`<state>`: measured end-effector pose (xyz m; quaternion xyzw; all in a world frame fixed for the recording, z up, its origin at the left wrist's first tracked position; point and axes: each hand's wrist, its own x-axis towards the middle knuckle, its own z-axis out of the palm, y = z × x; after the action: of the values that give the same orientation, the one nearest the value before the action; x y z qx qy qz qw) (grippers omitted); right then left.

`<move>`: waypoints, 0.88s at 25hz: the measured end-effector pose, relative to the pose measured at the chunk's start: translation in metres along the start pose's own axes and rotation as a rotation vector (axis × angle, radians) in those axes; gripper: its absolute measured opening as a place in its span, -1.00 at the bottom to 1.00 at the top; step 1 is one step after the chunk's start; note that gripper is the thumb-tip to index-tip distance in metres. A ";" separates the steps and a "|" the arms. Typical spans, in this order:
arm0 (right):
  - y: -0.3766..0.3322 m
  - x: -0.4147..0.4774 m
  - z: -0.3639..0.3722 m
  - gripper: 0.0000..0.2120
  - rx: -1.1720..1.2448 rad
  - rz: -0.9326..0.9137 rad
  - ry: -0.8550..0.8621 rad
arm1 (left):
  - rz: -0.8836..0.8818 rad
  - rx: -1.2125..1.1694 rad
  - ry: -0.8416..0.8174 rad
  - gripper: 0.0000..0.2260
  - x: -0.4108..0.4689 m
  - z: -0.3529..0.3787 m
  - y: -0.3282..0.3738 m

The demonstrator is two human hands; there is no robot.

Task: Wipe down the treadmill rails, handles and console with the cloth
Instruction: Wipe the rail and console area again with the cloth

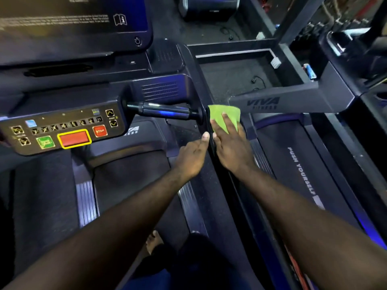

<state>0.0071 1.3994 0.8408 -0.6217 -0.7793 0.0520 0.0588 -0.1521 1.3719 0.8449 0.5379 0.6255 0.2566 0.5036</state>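
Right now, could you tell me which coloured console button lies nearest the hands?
The small red STOP button, rightmost of three; the yellow-rimmed red bar and green button sit further left.

Dark speckled floor (230, 78), neighbouring treadmill (293, 170), dim bluish light.

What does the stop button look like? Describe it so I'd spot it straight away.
Find the dark control panel at the left. Along its bottom row, right of the big yellow-framed red rectangle, sits the stop button. It alone is small, red and lettered STOP.
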 end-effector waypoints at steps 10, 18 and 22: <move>0.000 0.089 0.011 -0.49 -0.071 -0.082 0.040 | 0.369 0.401 0.214 -0.67 0.064 -0.059 0.002; -0.003 0.198 0.021 -0.46 -0.049 -0.116 0.027 | 0.547 1.169 0.169 -0.58 0.121 -0.170 0.018; -0.016 0.262 0.024 -0.48 0.009 -0.030 0.009 | 0.452 1.299 0.048 -0.36 0.122 -0.232 0.010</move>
<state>-0.0697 1.6509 0.8270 -0.6101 -0.7879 0.0516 0.0659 -0.3474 1.5397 0.8943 0.8422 0.5359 -0.0597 -0.0009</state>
